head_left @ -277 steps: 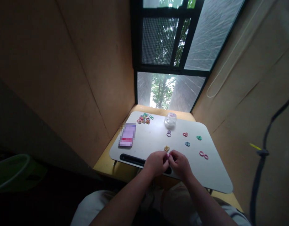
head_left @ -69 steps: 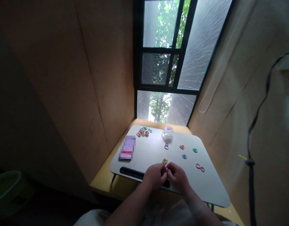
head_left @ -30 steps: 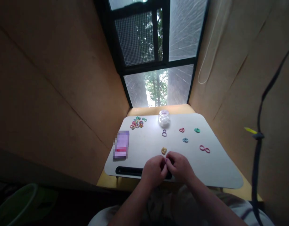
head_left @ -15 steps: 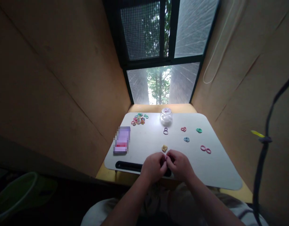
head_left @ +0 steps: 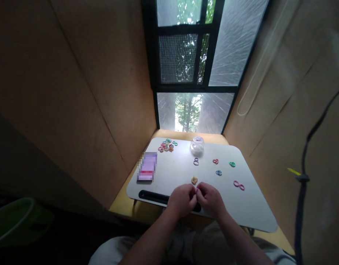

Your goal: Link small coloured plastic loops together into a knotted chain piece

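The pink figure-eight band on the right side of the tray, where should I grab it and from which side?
Pinch the pink band at its narrow crossing, where the two loops meet, coming straight down from above. It lies flat on the tray with bare surface all round, so nothing blocks a top pinch. The right hand is nearer; it is closed against the left hand, and what they hold is hidden.

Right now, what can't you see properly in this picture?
Head view, the only one:
- What the left hand and right hand pinch between them: hidden by the fingertips, too small to tell.
- The flat card on the white tray table: blurred into squares, so nothing on it can be read.
- The pile of coloured loops: too small to count.
- The clear jar: its contents are unclear.
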The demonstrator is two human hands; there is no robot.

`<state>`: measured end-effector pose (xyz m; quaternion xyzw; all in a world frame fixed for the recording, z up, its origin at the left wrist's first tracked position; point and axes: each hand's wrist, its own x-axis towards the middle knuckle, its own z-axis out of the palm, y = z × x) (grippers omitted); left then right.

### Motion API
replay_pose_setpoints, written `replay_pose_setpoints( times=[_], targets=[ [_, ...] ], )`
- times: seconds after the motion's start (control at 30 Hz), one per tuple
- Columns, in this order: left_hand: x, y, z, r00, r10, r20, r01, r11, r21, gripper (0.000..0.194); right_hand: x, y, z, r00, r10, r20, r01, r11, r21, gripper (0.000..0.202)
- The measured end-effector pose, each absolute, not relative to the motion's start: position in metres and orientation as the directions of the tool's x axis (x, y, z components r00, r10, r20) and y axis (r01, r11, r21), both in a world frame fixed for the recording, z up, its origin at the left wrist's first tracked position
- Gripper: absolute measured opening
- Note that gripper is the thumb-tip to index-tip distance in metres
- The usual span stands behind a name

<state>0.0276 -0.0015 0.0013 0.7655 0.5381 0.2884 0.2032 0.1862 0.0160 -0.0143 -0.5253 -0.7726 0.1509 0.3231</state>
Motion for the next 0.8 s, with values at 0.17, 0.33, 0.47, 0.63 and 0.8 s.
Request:
replay_pose_setpoints(
  times=[0.17,0.33,0.47,0.63,0.8],
  targets=[
    [0.0268,-0.003,0.0003,0.255,0.938,0.234,0.713,-0.345,0.61,0.012,0.1859,0.0153,-0.0162,-0.245,0.905,0.347,0.714,0.411,-0.566,0.018],
    [0.0265,-0.0057,0.0008,0.242,0.943,0.229,0.721,-0.333,0.608,0.012,0.1857,0.0131,-0.0163,-0.245,0.902,0.356,0.723,0.415,-0.553,0.018],
    [0.0264,-0.0074,0.0004,0.249,0.938,0.243,0.716,-0.347,0.606,0.012,0.1856,0.011,-0.0162,-0.25,0.897,0.364,0.733,0.421,-0.534,0.019],
    [0.027,-0.0085,-0.0008,0.25,0.935,0.251,0.732,-0.352,0.583,0.011,0.1864,0.01,-0.0161,-0.257,0.896,0.363,0.733,0.425,-0.53,0.019],
    [0.0274,-0.006,-0.0011,0.264,0.933,0.244,0.736,-0.358,0.575,0.012,0.1876,0.0134,-0.0154,-0.269,0.896,0.354,0.733,0.428,-0.529,0.019]
  ],
)
